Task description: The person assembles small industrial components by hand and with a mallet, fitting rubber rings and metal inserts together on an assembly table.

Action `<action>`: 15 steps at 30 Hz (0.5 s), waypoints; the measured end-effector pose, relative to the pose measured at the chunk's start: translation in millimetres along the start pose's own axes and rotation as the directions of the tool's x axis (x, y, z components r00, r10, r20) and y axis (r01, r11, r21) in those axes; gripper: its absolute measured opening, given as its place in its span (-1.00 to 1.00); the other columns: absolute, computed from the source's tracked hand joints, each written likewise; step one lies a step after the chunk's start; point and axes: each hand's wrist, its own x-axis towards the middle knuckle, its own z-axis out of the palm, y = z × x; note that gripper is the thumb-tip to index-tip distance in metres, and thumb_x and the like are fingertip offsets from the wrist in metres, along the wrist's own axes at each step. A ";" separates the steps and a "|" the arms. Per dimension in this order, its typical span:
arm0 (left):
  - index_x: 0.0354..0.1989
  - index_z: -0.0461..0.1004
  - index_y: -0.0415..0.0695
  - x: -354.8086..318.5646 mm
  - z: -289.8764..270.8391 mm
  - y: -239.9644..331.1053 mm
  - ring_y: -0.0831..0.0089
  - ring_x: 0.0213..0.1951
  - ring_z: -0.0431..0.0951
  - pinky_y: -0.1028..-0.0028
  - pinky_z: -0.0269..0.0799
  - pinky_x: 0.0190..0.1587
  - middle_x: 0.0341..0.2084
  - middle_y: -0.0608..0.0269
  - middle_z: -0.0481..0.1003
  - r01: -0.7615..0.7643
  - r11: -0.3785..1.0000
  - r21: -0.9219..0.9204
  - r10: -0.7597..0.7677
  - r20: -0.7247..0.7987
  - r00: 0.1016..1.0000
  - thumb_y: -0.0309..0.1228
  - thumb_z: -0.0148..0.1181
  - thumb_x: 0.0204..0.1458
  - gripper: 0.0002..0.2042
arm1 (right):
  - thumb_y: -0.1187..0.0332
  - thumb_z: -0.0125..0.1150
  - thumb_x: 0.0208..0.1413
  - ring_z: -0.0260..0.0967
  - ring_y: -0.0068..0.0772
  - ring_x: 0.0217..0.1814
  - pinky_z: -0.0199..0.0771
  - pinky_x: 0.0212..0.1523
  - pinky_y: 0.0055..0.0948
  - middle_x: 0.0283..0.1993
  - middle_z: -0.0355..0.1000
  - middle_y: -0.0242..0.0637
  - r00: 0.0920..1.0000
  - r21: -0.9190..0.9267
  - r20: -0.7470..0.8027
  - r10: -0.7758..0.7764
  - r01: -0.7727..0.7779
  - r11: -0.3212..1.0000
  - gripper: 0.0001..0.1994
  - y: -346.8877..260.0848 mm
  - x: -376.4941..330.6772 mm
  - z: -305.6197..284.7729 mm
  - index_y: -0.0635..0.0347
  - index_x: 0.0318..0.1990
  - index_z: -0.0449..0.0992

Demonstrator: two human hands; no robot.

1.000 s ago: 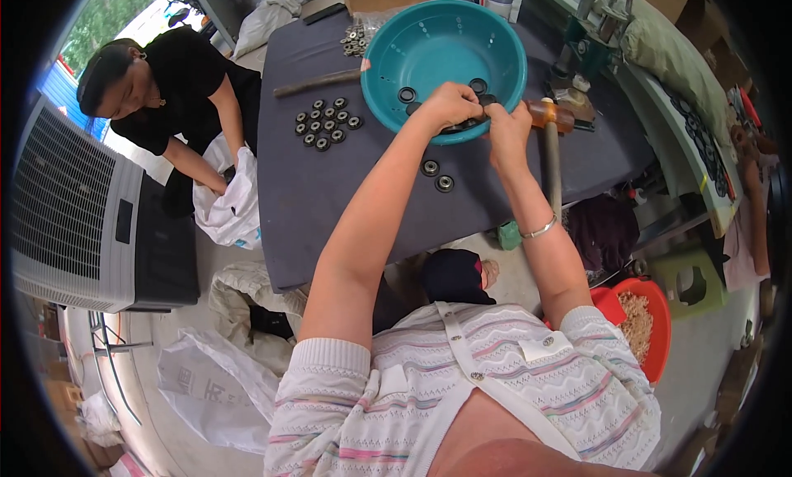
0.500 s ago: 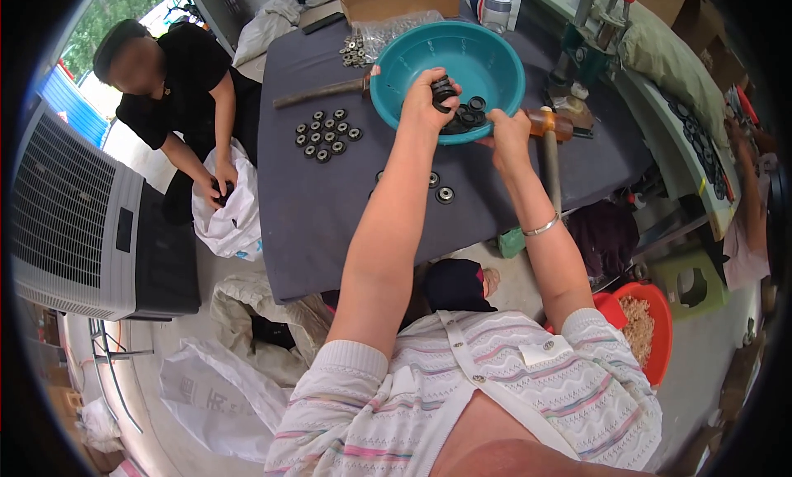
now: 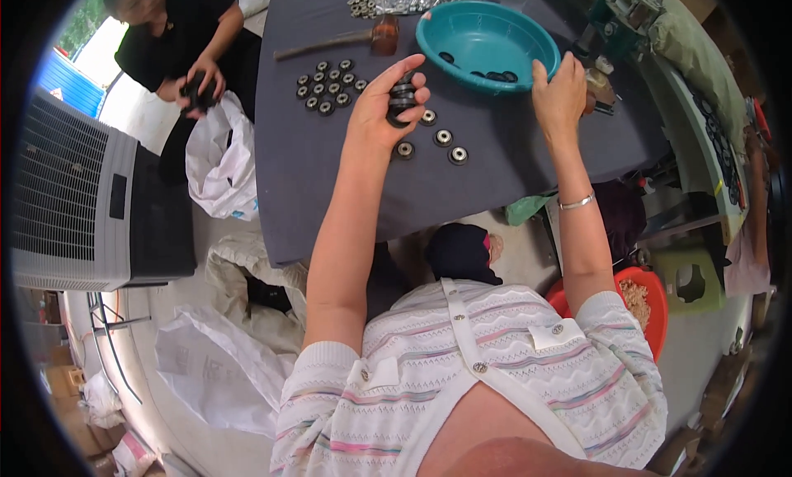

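Note:
My left hand (image 3: 386, 102) is closed around a small stack of black rings (image 3: 402, 99), held above the table. Thumb and fingers of my right hand (image 3: 561, 102) pinch the right rim of a teal basin (image 3: 487, 40). A few black rings (image 3: 499, 76) lie at the basin's near side, and one more sits toward its left. Between my arms, several loose bearings (image 3: 444, 137) with metal centres and dark rims rest on the table. Left of my left hand stands a larger group of similar bearings (image 3: 333, 88) in rough rows.
A mallet (image 3: 384, 37) lies on the grey-covered table (image 3: 285, 164) behind the bearings. A green press (image 3: 619, 28) stands at the right. Across the left edge, another person's hands (image 3: 200, 85) hold black pieces over a white bag (image 3: 216, 168). A red tub (image 3: 656, 312) is below right.
My left hand has come out of the basin with the black rings, toward me and left. The basin has shifted right with my right hand, uncovering the mallet's head. The other person has lifted black pieces.

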 end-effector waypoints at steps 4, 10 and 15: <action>0.08 0.27 -0.23 -49.4 -10.4 -7.5 0.38 -0.56 0.43 0.62 0.11 -0.78 -0.50 0.13 0.41 0.005 0.994 0.113 0.000 -0.047 0.999 -0.33 0.03 0.14 -0.63 | 0.33 0.10 0.07 0.38 -0.09 -0.25 0.37 -0.20 -0.25 -0.18 0.39 -0.02 0.901 0.680 0.250 -0.355 0.099 0.727 -0.73 -68.3 -14.7 -38.0 0.35 -0.14 0.43; 0.10 0.28 -0.22 -93.9 -12.9 -41.5 0.44 -0.62 0.45 0.64 0.12 -0.81 -0.45 0.17 0.43 0.049 0.970 0.236 -0.027 -0.094 0.995 -0.26 0.00 0.16 -0.61 | 0.48 0.10 0.06 0.44 -0.45 -0.50 0.46 -0.35 -0.46 -0.25 0.38 -0.17 0.379 0.766 0.620 -0.687 -0.482 0.425 -0.82 -117.6 -64.4 -53.5 0.40 -0.19 0.43; 0.01 0.32 -0.19 -117.9 -15.9 -61.4 0.47 -0.66 0.44 0.67 0.06 -0.84 -0.50 0.23 0.42 0.144 0.941 0.306 -0.093 -0.177 0.980 -0.23 0.07 0.13 -0.64 | 0.50 0.14 0.00 0.46 -0.47 -0.47 0.46 -0.31 -0.47 -0.29 0.31 -0.20 0.202 0.590 0.708 -0.676 -0.696 0.410 -0.78 -111.4 -81.9 -58.8 0.39 -0.18 0.44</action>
